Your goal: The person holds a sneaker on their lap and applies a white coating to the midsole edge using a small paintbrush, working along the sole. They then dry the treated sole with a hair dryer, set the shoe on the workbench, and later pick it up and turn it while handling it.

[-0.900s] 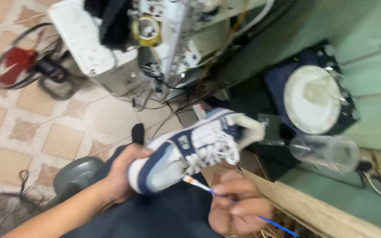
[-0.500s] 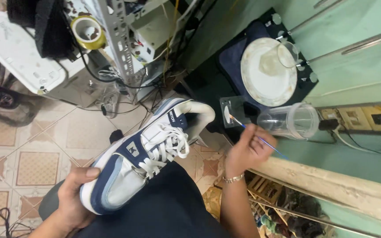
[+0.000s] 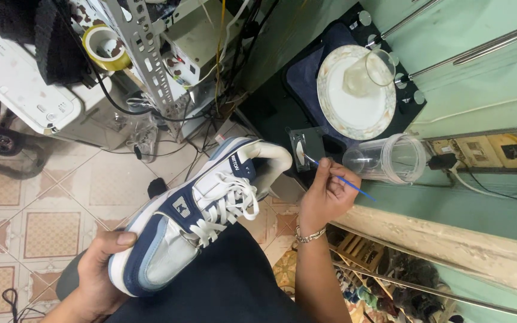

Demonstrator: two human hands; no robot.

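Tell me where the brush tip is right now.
In the head view, right of centre: the right hand holds the blue paintbrush, its tip at the small dark tray beside the clear plastic cup.

Sneaker in left hand (brush right)

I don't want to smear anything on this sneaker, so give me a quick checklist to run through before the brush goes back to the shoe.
1. Sneaker held steady: ok, the left hand cups its toe end and it rests on the lap.
2. Brush gripped: ok, the right hand pinches it like a pen.
3. Brush tip loaded: cannot tell, the tip sits at the small dish but is too small to read.
4. Laces out of the way: not ok, they hang loose over the side.
5. Clear cup safe: not ok, it lies on its side close to the right hand.
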